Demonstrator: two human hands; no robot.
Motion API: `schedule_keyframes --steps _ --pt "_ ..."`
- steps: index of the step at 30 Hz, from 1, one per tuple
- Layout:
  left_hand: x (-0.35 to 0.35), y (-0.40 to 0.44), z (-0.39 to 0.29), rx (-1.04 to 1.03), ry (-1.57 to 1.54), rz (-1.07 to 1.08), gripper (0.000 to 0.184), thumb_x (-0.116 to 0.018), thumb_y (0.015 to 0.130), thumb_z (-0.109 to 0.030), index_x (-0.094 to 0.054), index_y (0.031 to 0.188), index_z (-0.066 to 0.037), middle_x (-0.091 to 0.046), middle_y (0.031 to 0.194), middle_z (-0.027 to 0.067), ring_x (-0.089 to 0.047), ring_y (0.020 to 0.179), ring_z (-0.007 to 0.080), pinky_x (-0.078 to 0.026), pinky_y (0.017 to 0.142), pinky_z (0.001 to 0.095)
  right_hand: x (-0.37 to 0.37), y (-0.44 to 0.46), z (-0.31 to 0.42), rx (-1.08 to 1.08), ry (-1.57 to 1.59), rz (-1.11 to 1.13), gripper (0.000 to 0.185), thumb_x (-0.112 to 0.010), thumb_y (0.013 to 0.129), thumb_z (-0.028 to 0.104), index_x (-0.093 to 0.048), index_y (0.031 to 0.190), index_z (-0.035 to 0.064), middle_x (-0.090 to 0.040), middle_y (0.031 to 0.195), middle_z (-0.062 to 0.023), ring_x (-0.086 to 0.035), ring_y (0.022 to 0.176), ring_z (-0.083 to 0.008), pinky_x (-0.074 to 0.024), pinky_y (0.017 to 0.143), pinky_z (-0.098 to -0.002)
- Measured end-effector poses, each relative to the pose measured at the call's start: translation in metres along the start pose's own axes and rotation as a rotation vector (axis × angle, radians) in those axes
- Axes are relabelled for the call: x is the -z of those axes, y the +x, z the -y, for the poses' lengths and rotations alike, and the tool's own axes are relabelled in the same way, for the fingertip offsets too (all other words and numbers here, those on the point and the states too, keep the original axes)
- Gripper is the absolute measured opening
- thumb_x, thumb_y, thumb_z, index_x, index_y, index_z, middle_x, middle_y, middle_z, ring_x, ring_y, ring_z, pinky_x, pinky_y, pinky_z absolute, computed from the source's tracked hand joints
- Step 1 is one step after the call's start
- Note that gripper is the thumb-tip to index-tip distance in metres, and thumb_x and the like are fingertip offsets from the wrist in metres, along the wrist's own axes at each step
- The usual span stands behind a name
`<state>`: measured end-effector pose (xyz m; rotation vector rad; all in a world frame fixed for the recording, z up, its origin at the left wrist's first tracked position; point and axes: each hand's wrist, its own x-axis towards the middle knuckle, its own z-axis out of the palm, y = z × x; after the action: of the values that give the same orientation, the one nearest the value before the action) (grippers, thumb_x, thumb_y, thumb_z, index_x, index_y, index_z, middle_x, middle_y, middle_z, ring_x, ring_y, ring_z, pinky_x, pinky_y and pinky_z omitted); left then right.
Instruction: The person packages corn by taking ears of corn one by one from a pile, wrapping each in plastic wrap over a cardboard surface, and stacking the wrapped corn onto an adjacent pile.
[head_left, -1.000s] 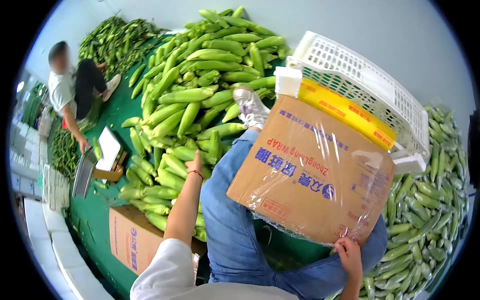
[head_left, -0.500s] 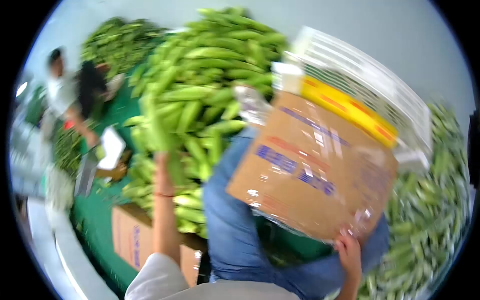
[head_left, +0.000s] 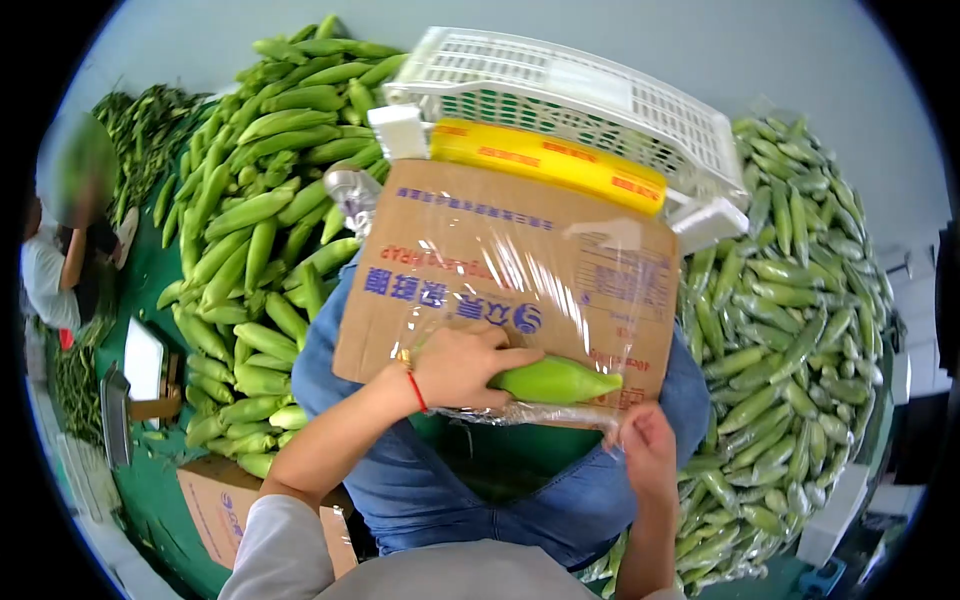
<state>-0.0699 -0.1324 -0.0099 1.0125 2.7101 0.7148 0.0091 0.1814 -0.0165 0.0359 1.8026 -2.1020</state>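
The left hand (head_left: 465, 365) is closed round the left end of an ear of corn (head_left: 562, 381), which lies sideways near the near edge of the cardboard (head_left: 480, 215) on the person's lap. The right hand (head_left: 648, 440), just right of and nearer than the corn, has its fingers curled together, pinching clear film (head_left: 590, 412) at the near edge. A yellow roll (head_left: 548, 165) (printed in red) lies along the far edge, before a white crate (head_left: 600, 80). Loose corn (head_left: 265, 215) is heaped left, wrapped corn (head_left: 790, 360) right.
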Motion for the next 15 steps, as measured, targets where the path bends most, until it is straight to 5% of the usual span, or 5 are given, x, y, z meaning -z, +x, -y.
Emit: schedule_keyframes --steps 2,3,7,10,15 --pt "0.025 -0.009 -0.012 0.080 -0.043 0.114 0.063 -0.073 0.071 -0.033 -0.057 0.131 -0.024 -0.061 0.118 0.0091 -0.063 0.098 0.0272 -0.053 0.079 0.0380 -0.055 0.017 0.024 0.196 -0.018 -0.128 0.027 -0.060 0.093 0.011 -0.053 0.117 0.0032 -0.064 0.111 -0.0127 -0.061 0.098 -0.0201 -0.0481 0.085 -0.0339" --pt "0.022 -0.006 -0.010 0.075 -0.008 0.042 0.063 -0.075 0.070 -0.031 -0.058 0.130 -0.023 -0.057 0.124 0.0110 -0.061 0.103 0.0297 -0.052 0.082 0.0400 -0.068 0.041 0.023 0.399 -0.513 -0.081 0.031 -0.063 0.090 0.017 -0.054 0.117 0.0042 -0.062 0.115 -0.0129 -0.060 0.101 -0.0226 -0.0472 0.085 -0.0360" --pt "-0.011 -0.041 -0.042 -0.009 0.224 -0.673 0.058 -0.077 0.072 -0.030 -0.060 0.126 -0.018 -0.053 0.133 0.0160 -0.058 0.112 0.0340 -0.048 0.088 0.0442 -0.079 0.103 0.005 0.756 -1.310 -0.143 0.042 -0.068 0.083 0.037 -0.059 0.112 0.0071 -0.062 0.112 -0.0106 -0.059 0.099 -0.0297 -0.0456 0.083 -0.0426" --pt "-0.046 -0.091 -0.031 0.447 0.137 -0.521 0.041 -0.074 0.076 -0.023 -0.066 0.113 -0.011 -0.061 0.121 0.0153 -0.063 0.103 0.0295 -0.051 0.086 0.0401 -0.071 0.124 -0.007 0.721 -1.258 -0.135 0.042 -0.067 0.082 0.043 -0.062 0.105 0.0078 -0.063 0.104 -0.0077 -0.059 0.093 -0.0274 -0.0452 0.078 -0.0407" --pt "0.043 -0.088 0.017 0.502 -0.152 -0.629 0.012 -0.062 0.084 -0.005 -0.069 0.095 -0.004 -0.070 0.083 0.0133 -0.069 0.071 0.0264 -0.055 0.064 0.0333 -0.073 0.136 0.002 0.843 -1.185 -0.126 0.028 -0.072 0.077 0.034 -0.067 0.088 0.0089 -0.060 0.086 -0.0054 -0.059 0.079 -0.0258 -0.0494 0.063 -0.0380"
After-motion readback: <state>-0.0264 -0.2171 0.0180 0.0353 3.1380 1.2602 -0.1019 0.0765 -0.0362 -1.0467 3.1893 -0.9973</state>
